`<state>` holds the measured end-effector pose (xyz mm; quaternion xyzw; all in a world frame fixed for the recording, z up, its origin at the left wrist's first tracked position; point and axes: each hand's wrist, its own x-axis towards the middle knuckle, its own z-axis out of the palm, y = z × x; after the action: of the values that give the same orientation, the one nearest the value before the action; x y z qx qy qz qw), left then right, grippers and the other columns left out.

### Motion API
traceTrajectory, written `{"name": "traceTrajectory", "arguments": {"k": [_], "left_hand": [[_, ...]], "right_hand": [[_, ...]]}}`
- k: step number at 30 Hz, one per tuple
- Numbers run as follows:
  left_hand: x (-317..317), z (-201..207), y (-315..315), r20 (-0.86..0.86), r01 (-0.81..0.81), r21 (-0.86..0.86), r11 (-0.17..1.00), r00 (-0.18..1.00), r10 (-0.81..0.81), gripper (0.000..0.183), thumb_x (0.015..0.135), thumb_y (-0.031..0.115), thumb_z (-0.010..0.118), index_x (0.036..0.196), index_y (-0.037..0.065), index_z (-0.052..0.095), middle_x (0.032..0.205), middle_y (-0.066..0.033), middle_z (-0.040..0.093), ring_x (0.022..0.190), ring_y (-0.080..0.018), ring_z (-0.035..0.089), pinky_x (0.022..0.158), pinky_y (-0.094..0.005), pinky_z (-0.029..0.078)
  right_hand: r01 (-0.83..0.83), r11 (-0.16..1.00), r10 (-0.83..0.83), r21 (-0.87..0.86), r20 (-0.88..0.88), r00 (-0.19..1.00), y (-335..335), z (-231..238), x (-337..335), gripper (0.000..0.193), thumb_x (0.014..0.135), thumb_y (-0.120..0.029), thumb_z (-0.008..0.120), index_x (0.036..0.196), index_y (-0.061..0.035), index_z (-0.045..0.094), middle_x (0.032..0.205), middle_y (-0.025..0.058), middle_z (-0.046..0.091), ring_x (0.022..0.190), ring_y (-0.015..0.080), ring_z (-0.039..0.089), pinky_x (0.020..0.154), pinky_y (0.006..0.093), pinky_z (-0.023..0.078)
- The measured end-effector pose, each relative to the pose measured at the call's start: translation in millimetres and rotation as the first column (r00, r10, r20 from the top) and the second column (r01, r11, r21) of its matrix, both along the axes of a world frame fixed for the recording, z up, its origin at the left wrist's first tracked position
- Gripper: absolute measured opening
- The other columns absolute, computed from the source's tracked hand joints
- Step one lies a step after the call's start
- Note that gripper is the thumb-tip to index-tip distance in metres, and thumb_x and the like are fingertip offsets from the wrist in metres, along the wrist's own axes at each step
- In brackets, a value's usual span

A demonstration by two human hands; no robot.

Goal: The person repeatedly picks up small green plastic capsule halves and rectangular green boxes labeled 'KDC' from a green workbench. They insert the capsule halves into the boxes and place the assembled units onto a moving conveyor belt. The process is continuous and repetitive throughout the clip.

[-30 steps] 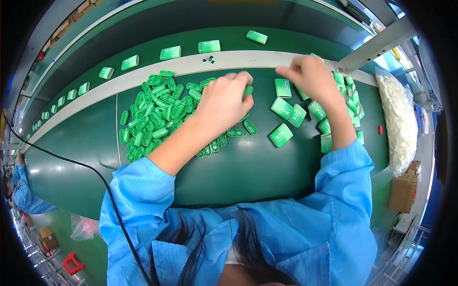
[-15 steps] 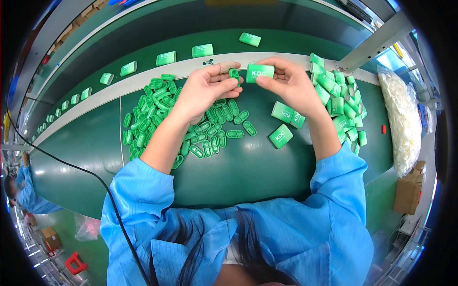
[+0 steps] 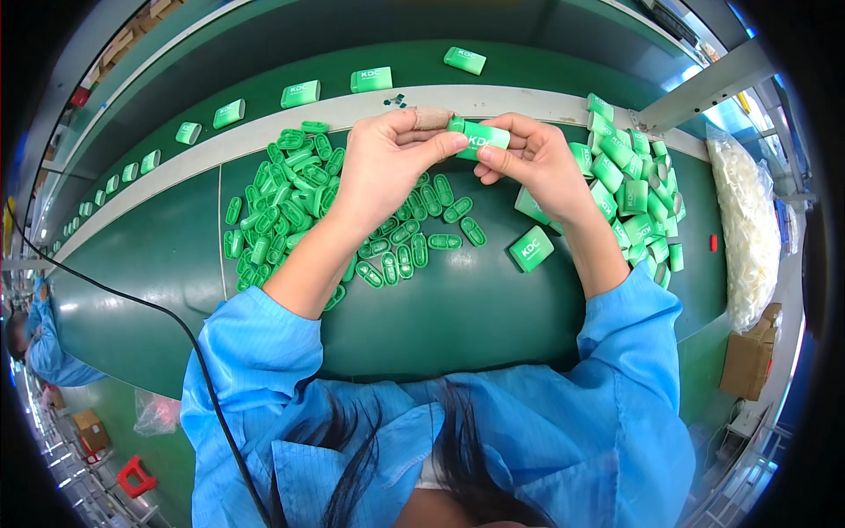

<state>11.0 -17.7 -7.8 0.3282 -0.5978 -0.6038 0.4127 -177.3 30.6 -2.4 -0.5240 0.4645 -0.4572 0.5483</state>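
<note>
Up by the pale rail, my left hand (image 3: 378,158) pinches a green oval cap (image 3: 456,125) against the left end of a green-to-white flat sleeve (image 3: 489,137). A beige wrap covers one finger of that hand. My right hand (image 3: 550,167) grips the sleeve's right end between thumb and fingers. Cap and sleeve touch; my fingers hide how far one sits inside the other. Loose green oval caps (image 3: 295,198) are heaped beside and beneath my left forearm. Next to my right forearm lies a single green sleeve (image 3: 531,249), with a heap of sleeves (image 3: 635,194) farther right.
Beyond the pale rail (image 3: 519,103), several green pieces (image 3: 371,79) sit in a row on a green belt. A metal post (image 3: 704,88) and a clear bag of whitish pieces (image 3: 744,229) stand at right. A black cable (image 3: 132,299) crosses at left; a person (image 3: 53,348) sits beyond.
My hands have come together: the cap in my left hand, earlier apart from the sleeve, now meets its left end. The row on the belt has shifted slightly left.
</note>
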Motion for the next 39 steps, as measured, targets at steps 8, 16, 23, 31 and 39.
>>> {"name": "traceTrajectory", "arguments": {"k": [8, 16, 23, 31, 39], "left_hand": [[2, 9, 0, 0.027, 0.086, -0.014, 0.996, 0.996, -0.085, 0.028, 0.077, 0.005, 0.071, 0.102, -0.004, 0.063, 0.092, -0.0114, 0.067, 0.085, -0.0150, 0.065, 0.077, -0.0260, 0.053], [10, 12, -4, 0.122, 0.187, -0.036, 0.982, 0.976, -0.182, 0.029, 0.077, 0.006, 0.071, 0.103, -0.004, 0.064, 0.092, -0.0103, 0.067, 0.086, -0.0148, 0.065, 0.081, -0.0266, 0.052], [5, 5, 1, 0.151, 0.081, -0.146, 0.986, 0.987, -0.059, 0.028, 0.077, 0.005, 0.070, 0.102, -0.005, 0.064, 0.090, -0.0116, 0.068, 0.083, -0.0151, 0.066, 0.078, -0.0264, 0.053], [0, 0, 3, 0.089, 0.037, -0.148, 0.988, 0.996, -0.023, 0.023, 0.076, 0.005, 0.070, 0.095, -0.007, 0.066, 0.085, -0.0140, 0.069, 0.078, -0.0145, 0.067, 0.073, -0.0259, 0.055], [0, 1, 3, 0.048, 0.057, -0.100, 0.993, 0.997, -0.052, 0.027, 0.077, 0.005, 0.070, 0.100, -0.007, 0.064, 0.092, -0.0138, 0.068, 0.084, -0.0142, 0.065, 0.078, -0.0261, 0.054]], "right_hand": [[0.087, 0.993, -0.085, -0.084, 0.025, 0.996, 5, -4, 4, 0.027, 0.083, -0.003, 0.064, 0.107, 0.0057, 0.057, 0.091, 0.0095, 0.064, 0.077, 0.0120, 0.061, 0.070, 0.0245, 0.052], [0.030, 0.997, -0.032, -0.066, -0.025, 0.999, 5, -3, -1, 0.029, 0.081, -0.001, 0.065, 0.108, 0.0064, 0.057, 0.090, 0.0093, 0.064, 0.075, 0.0112, 0.060, 0.069, 0.0240, 0.052], [0.061, 0.992, -0.071, -0.112, -0.082, 0.994, 5, -1, 1, 0.028, 0.080, -0.002, 0.066, 0.106, 0.0067, 0.059, 0.085, 0.0077, 0.064, 0.072, 0.0110, 0.059, 0.067, 0.0235, 0.051], [0.024, 0.997, -0.027, -0.068, -0.038, 0.999, 3, -1, -5, 0.026, 0.081, -0.002, 0.066, 0.105, 0.0069, 0.059, 0.082, 0.0077, 0.063, 0.070, 0.0106, 0.059, 0.065, 0.0234, 0.051], [0.073, 0.993, -0.079, -0.093, -0.064, 0.995, 6, 1, -1, 0.028, 0.081, -0.001, 0.066, 0.105, 0.0079, 0.058, 0.084, 0.0075, 0.063, 0.071, 0.0102, 0.058, 0.066, 0.0234, 0.050]]}}
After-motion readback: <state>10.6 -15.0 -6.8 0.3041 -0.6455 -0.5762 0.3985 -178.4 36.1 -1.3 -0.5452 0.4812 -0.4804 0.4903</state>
